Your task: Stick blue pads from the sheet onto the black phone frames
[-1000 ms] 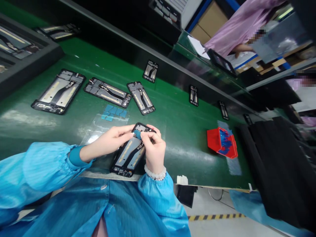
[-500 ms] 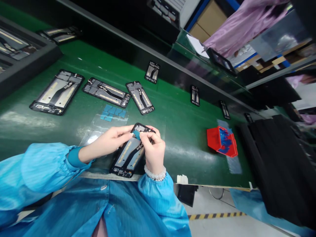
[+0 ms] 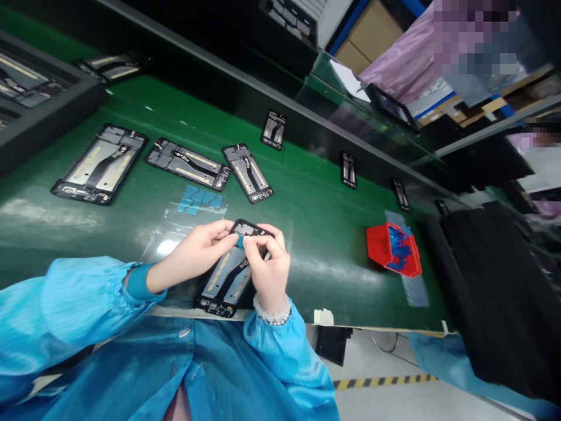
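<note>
A black phone frame [image 3: 225, 279] with a silvery inside and a dark flex cable lies tilted at the front edge of the bench. My left hand [image 3: 197, 250] holds its upper left edge, the thumb reaching over the top. A small blue film piece [image 3: 239, 241] shows on the frame's upper part, between my two thumbs. My right hand [image 3: 270, 266] pinches at the film's right side with thumb and forefinger, other fingers beside the frame's right edge. The fingertips hide part of the film. Further blue film pieces [image 3: 199, 199] lie on a clear sheet just beyond my left hand.
Several phone frames lie about the green bench, one [image 3: 103, 164] at left, another [image 3: 248, 172] in the middle. A red bin [image 3: 379, 245] with blue scraps stands right. Left is a black foam tray [image 3: 94, 96]; black material [image 3: 486, 298] hangs at the far right.
Both hands stay at the frame's upper end. My right fingertips have shifted slightly left, covering more of the blue film. My left hand has barely moved.
</note>
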Available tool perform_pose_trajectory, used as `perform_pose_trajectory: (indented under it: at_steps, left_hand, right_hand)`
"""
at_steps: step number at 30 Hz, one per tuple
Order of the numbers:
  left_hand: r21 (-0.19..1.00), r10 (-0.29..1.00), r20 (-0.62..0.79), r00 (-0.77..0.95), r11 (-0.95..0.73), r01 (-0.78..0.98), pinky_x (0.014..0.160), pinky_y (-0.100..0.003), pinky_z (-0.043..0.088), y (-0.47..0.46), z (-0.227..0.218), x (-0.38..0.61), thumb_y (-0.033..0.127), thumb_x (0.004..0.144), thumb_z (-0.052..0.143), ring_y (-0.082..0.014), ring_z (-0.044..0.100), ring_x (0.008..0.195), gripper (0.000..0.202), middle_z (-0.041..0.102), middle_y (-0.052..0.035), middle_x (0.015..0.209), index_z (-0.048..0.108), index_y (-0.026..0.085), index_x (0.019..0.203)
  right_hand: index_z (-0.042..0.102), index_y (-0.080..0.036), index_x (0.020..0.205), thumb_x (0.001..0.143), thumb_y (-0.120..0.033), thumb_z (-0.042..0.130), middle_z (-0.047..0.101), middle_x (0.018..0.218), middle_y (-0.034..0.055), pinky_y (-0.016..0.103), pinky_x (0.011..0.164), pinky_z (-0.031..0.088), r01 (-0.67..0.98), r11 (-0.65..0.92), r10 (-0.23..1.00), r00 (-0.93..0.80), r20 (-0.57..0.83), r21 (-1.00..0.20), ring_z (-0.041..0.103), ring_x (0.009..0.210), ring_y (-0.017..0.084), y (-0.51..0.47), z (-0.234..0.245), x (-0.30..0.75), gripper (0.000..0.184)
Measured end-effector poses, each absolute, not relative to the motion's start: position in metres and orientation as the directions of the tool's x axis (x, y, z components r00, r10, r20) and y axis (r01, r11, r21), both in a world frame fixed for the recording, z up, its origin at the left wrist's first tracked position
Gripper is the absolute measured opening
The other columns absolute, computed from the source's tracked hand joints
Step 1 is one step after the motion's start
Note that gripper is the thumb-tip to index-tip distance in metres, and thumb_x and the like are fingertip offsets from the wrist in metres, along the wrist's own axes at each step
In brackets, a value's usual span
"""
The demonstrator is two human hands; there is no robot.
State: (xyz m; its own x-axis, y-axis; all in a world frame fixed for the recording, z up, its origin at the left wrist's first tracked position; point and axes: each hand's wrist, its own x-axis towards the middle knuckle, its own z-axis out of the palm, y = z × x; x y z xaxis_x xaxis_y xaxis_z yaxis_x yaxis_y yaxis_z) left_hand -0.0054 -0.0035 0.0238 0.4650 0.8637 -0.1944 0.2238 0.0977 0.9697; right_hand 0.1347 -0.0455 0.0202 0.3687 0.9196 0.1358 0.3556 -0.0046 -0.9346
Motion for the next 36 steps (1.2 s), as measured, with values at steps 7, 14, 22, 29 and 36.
perform_pose_trajectory:
  at_steps: [7, 14, 22, 29, 36]
  left_hand:
    - [0.97, 0.876, -0.164, 0.454, 0.059, 0.236, 0.06, -0.022, 0.046, -0.006, 0.022, -0.005, 0.039, 0.086, 0.048, -0.0154, 0.058, 0.071, 0.026, 0.059, 0.0013, 0.072, 0.057, 0.015, 0.09]
    - [0.98, 0.895, -0.139, 0.425, 0.063, 0.188, 0.064, -0.02, 0.049, -0.009, 0.025, -0.003, 0.034, 0.085, 0.049, -0.0148, 0.062, 0.073, 0.019, 0.063, 0.0015, 0.073, 0.056, 0.017, 0.09]
    - [0.979, 0.902, -0.139, 0.409, 0.062, 0.196, 0.069, -0.023, 0.052, -0.011, 0.023, -0.003, 0.033, 0.085, 0.05, -0.0159, 0.064, 0.076, 0.023, 0.068, -0.0014, 0.082, 0.058, 0.016, 0.099]
    - [0.98, 0.91, -0.126, 0.394, 0.052, 0.192, 0.078, -0.026, 0.053, -0.014, 0.023, -0.003, 0.034, 0.086, 0.05, -0.0181, 0.066, 0.087, 0.031, 0.071, -0.0052, 0.099, 0.059, 0.016, 0.109]
    - [0.976, 0.929, -0.059, 0.366, -0.022, 0.215, 0.077, -0.026, 0.053, -0.019, 0.025, -0.003, 0.037, 0.088, 0.049, -0.0192, 0.068, 0.089, 0.032, 0.072, -0.0067, 0.101, 0.058, 0.016, 0.109]
  right_hand:
    - [0.063, -0.017, 0.068, 0.078, -0.025, 0.062, 0.057, 0.104, 0.0074, 0.026, 0.065, 0.05, 0.425, 0.073, 0.918, 0.324, 0.227, -0.902, 0.06, 0.078, 0.012, -0.049, 0.017, 0.134, 0.013]
    - [0.063, -0.018, 0.071, 0.081, -0.023, 0.059, 0.058, 0.104, 0.0095, 0.032, 0.076, 0.052, 0.515, 0.167, 0.888, 0.291, 0.355, -0.841, 0.058, 0.103, 0.019, -0.049, 0.015, 0.133, 0.012]
    - [0.06, -0.019, 0.075, 0.083, -0.018, 0.056, 0.059, 0.104, 0.0099, 0.035, 0.082, 0.052, 0.568, 0.248, 0.862, 0.241, 0.446, -0.785, 0.057, 0.109, 0.02, -0.05, 0.011, 0.131, 0.009]
    - [0.057, -0.02, 0.074, 0.084, -0.021, 0.054, 0.055, 0.111, 0.0113, 0.042, 0.093, 0.047, 0.585, 0.208, 0.865, 0.264, 0.426, -0.784, 0.05, 0.12, 0.023, -0.049, 0.013, 0.124, 0.011]
    - [0.046, -0.02, 0.118, 0.069, -0.033, 0.072, 0.032, 0.142, 0.0181, 0.045, 0.096, 0.045, 0.496, 0.036, 0.816, 0.486, 0.312, -0.867, 0.041, 0.127, 0.028, -0.052, 0.019, 0.123, 0.057]
